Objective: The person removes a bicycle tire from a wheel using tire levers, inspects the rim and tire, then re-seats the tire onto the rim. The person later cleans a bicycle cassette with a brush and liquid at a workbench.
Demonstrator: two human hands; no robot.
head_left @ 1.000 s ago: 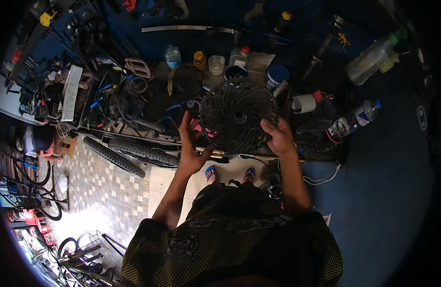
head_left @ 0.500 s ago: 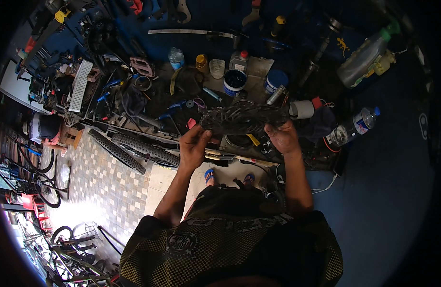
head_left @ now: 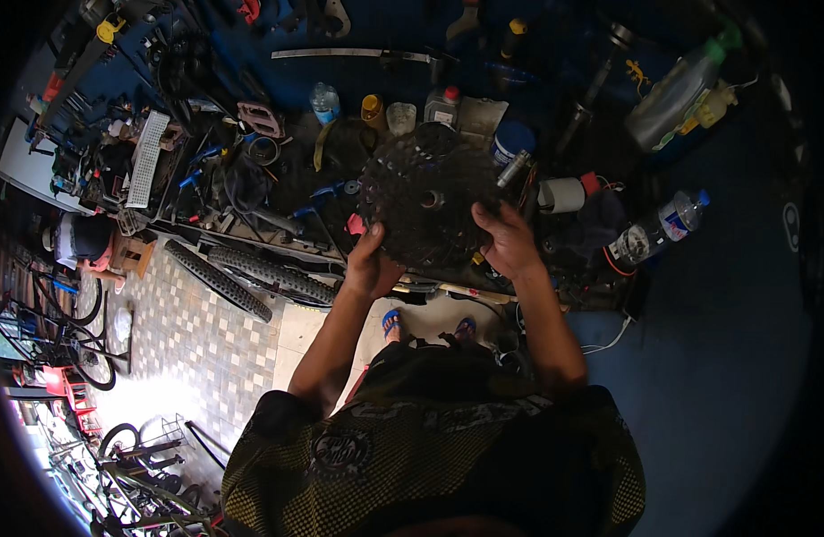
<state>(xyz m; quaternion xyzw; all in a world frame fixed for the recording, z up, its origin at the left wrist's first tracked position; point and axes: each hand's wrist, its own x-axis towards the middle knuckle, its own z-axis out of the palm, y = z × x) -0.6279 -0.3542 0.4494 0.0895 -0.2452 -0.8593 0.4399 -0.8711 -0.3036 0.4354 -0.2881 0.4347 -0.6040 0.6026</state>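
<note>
- Head view, the only one I have: my left hand (head_left: 369,261) is closed on the lower left edge of a dark bicycle cassette (head_left: 427,199), fingers curled over the teeth, thumb on the near face.
- My right hand (head_left: 506,240) is closed on the cassette's lower right edge, so the cog stack sits between both hands, lifted off the surface (head_left: 278,192) and tilted with its broad face up towards me.
- Just beyond my right hand stand a blue tub (head_left: 514,140) and a white roll (head_left: 562,194); further out to that side lies a clear water bottle (head_left: 658,234).
- Beyond my left hand I see a small capped bottle (head_left: 323,101) and a yellow-topped container (head_left: 373,108); below and outward of it, two knobbly tyres (head_left: 251,273) lean at the surface's edge.
- To hold it well, I judge, I should grip by the outer cogs with fingertips clear of the sharp tooth tips, keep both hands level so loose cogs cannot slide off, and stay over the surface in case it slips.
</note>
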